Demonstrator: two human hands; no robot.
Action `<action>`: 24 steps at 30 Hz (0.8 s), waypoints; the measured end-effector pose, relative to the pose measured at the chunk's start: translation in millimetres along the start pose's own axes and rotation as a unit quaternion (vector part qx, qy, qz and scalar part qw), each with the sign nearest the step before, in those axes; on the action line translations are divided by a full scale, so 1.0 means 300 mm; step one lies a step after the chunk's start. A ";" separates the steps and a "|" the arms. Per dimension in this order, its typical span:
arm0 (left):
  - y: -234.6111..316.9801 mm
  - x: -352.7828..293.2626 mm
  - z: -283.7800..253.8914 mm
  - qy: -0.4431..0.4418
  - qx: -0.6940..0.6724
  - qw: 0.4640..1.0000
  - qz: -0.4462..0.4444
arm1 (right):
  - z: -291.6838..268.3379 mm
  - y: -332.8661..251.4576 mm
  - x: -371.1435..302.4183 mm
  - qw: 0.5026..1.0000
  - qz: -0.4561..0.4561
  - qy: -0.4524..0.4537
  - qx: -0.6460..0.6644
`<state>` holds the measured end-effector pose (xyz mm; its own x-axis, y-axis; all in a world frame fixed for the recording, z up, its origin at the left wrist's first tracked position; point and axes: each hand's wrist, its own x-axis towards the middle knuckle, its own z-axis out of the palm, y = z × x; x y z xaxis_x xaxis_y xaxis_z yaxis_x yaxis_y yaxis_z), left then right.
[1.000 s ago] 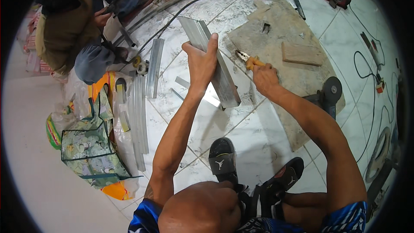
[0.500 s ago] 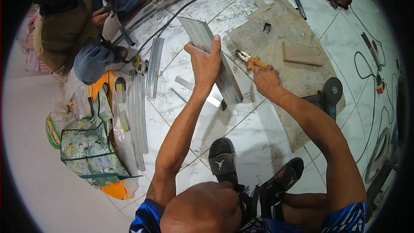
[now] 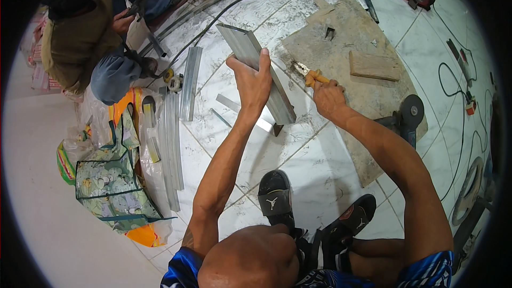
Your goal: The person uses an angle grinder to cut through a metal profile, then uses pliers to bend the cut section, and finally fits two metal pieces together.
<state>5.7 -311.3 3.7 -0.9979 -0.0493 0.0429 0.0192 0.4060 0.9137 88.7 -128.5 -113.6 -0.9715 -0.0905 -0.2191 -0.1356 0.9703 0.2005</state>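
My left hand [image 3: 253, 84] is closed round a grey metal channel [image 3: 240, 42], thumb along its right edge. The channel slants from upper left to lower right, above the tiled floor. Pliers with yellow-orange handles [image 3: 316, 77] are in my right hand [image 3: 329, 97], fingers wrapped round the handles. Their metal jaws point up and left, over the left edge of a worn board [image 3: 341, 37]. Beneath the channel, a thin metal strip [image 3: 229, 102] lies on the floor, partly hidden by my left hand and the channel.
A wooden block [image 3: 374, 66] and an angle grinder [image 3: 409, 114] rest on the board. Metal studs [image 3: 191, 82] and a tape measure [image 3: 174, 81] lie at left, near a patterned bag [image 3: 114, 181]. Another person [image 3: 74, 37] crouches at upper left. A black cable [image 3: 229, 8] crosses the floor.
My left hand has shifted the metal channel slightly up and to the left, tilting it a little. The right hand and pliers stay almost where they were.
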 end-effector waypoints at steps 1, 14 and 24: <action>-0.001 -0.001 -0.001 0.000 0.000 1.000 0.001 | 0.000 0.000 0.000 1.000 0.001 -0.003 0.000; -0.062 0.014 -0.029 -0.164 -0.286 0.944 -0.009 | -0.043 0.003 0.005 0.998 0.000 -0.062 0.029; -0.012 -0.005 -0.049 -0.231 -0.469 0.843 -0.123 | -0.003 0.017 0.017 0.996 -0.008 -0.068 0.056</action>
<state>8.0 -326.0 6.2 -0.8927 0.4221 -0.1578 -0.3665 -0.4764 0.7992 83.0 -124.3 -112.7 -0.9335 -0.0818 -0.3492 -0.1202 0.9887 0.0897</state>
